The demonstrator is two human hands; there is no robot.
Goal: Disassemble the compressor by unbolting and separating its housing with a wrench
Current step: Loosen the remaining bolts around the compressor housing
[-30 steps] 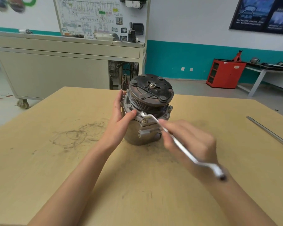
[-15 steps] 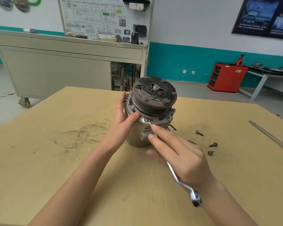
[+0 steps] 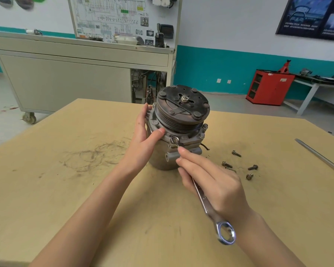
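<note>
Compressor [image 3: 178, 132] stands upright near desk [image 3: 75, 189] centre, dark pulley face up, centre nut on top. Grey housing below, flange ringed with bolts.

Wrench [image 3: 205, 201]: far ring end seated on front flange bolt [image 3: 175, 139]; shank runs down and toward the viewer; near ring end hangs free beside the right wrist, above the desk.

Left hand [image 3: 145, 139] grips the compressor at the flange, fingers round the far left side, thumb pressed on the front rim just left of the wrench head.

Right hand [image 3: 210, 178] holds the wrench shank, fingers curled over it, index finger stretched forward with its tip just short of the wrench head.

Loose bolts [image 3: 236, 153], several, scattered on the desk right of the compressor, apart from it. Long metal rod [image 3: 320, 157] near the desk's right edge, its near end out of frame.

Dark scuff marks [image 3: 91, 155] on the desk, left of the compressor.

Behind: grey wheeled cabinet [image 3: 66, 78] with diagram board [image 3: 121, 16]; red cabinet [image 3: 268, 89] by the teal wall.
</note>
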